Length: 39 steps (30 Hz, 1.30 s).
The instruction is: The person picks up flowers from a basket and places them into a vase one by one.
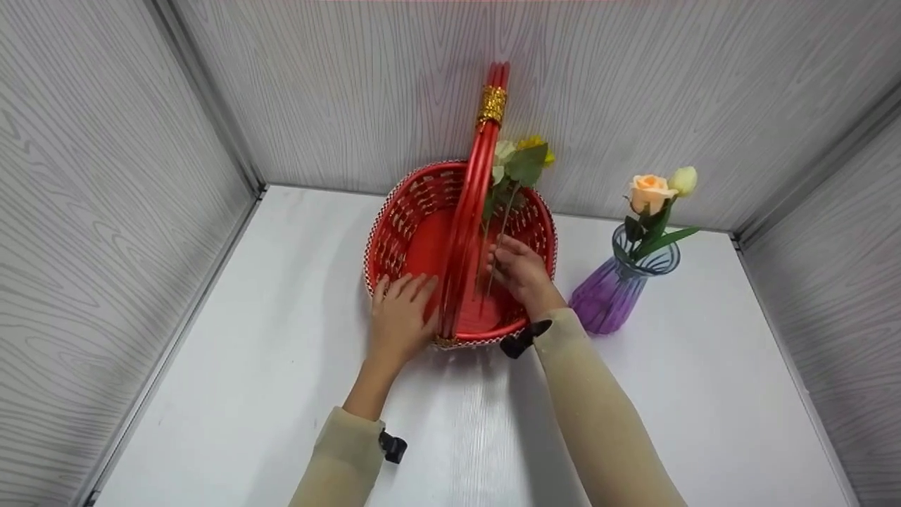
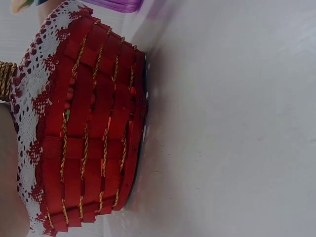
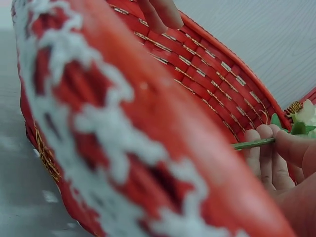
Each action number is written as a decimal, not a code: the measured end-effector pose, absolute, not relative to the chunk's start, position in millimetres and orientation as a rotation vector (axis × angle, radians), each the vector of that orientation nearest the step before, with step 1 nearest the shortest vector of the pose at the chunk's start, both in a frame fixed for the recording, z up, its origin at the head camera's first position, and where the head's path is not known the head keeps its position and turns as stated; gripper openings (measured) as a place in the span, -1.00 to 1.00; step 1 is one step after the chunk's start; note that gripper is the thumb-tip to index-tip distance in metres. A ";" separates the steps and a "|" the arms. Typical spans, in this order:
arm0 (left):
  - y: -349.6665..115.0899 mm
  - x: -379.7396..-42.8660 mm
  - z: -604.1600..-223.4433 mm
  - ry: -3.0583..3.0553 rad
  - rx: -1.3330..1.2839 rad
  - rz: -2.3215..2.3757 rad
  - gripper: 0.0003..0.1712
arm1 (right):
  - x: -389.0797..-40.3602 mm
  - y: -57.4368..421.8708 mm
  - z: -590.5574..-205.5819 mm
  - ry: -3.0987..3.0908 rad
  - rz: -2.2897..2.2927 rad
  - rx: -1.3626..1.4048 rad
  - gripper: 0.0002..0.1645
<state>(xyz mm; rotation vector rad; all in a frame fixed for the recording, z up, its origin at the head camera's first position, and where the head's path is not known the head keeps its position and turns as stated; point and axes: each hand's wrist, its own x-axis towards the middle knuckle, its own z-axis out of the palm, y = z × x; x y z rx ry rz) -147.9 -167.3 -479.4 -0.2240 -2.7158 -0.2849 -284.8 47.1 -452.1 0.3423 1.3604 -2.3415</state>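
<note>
A red woven basket (image 1: 429, 239) with a tall arched handle (image 1: 473, 190) stands between the hands. My left hand (image 1: 401, 320) holds its near-left rim, the fingertips reaching inside; in the right wrist view two of its fingers (image 3: 160, 12) show over the basket wall. Inside the right half, my right hand (image 1: 524, 274) pinches a thin green flower stem (image 3: 254, 143) between thumb and fingers. Above that hand are a broad green leaf (image 1: 526, 165), a whitish flower (image 1: 504, 150) and a yellow flower (image 1: 538, 144), at the basket's far right rim. The handle partly covers the stems.
Right of the basket stands a purple glass vase (image 1: 605, 296), tilted in the head view, with a peach rose (image 1: 649, 191) and a pale yellow tulip (image 1: 683, 181). Grey wood-grain panels (image 1: 338, 91) enclose the white table (image 1: 281, 338) at back and sides.
</note>
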 end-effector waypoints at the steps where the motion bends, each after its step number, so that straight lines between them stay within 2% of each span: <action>1: -167.5 -147.5 -479.1 -2.716 -0.226 -0.288 -0.41 | -284.5 46.8 -452.2 1.360 -2.341 0.336 -0.55; 7: -168.1 -148.4 -478.8 -2.691 -0.235 -0.299 -0.42 | -284.5 45.7 -452.9 1.366 -2.341 0.283 -0.59; 15: -168.9 -147.6 -479.0 -2.691 -0.237 -0.294 -0.43 | -284.3 43.1 -454.6 1.390 -2.287 0.164 -0.36; 21: -166.6 -148.8 -479.9 -2.660 -0.232 -0.306 -0.46 | -284.4 41.4 -456.6 1.515 -2.285 0.223 -0.67; 23: -165.8 -149.3 -480.3 -2.649 -0.229 -0.318 -0.47 | -284.3 41.9 -456.5 1.516 -2.310 0.250 -0.70; 30: -165.7 -148.8 -480.2 -2.671 -0.226 -0.311 -0.45 | -281.7 44.3 -451.8 1.531 -2.326 0.304 -0.47; 33: -166.2 -149.7 -479.8 -2.674 -0.227 -0.316 -0.45 | -282.1 43.2 -449.9 1.554 -2.318 0.313 -0.43; 39: -169.9 -152.9 -479.6 -2.675 -0.227 -0.313 -0.46 | -284.0 37.6 -451.0 1.604 -2.356 0.346 -0.72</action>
